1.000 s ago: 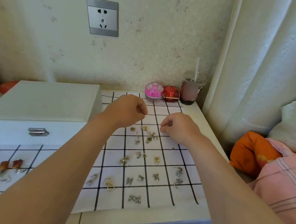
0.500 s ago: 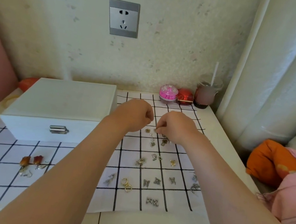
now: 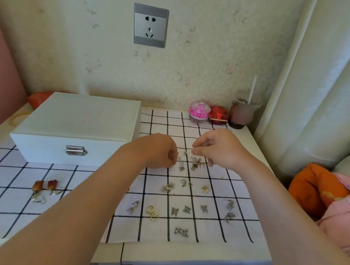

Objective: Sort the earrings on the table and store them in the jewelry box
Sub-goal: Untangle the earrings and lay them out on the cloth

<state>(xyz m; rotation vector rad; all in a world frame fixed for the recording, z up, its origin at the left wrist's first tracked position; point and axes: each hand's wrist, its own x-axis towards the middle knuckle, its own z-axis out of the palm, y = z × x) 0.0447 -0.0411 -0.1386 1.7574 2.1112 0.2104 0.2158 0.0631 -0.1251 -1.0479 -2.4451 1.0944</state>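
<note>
Earrings (image 3: 167, 188) lay in loose pairs on the checked cloth (image 3: 156, 179) covering the counter (image 3: 197, 258), right of the closed jewelry box (image 3: 76, 128). Step in hand: sorting, with both hands at the far cluster (image 3: 195, 166). The left hand (image 3: 158, 152) was curled and the right hand (image 3: 220, 149) pinched narrow; whether either grip held an earring could not be told. The next move likely called for matching a pair, then unlatching the box. The box's inside was hidden

Grey wall socket (image 3: 149, 25) on speckled wall (image 3: 70, 40), pink round tin (image 3: 199, 112) beside red tin (image 3: 218, 115), lidded cup (image 3: 242, 112) with straw (image 3: 252, 89), pale curtain (image 3: 331, 86); orange cushion (image 3: 311, 190) at right
</note>
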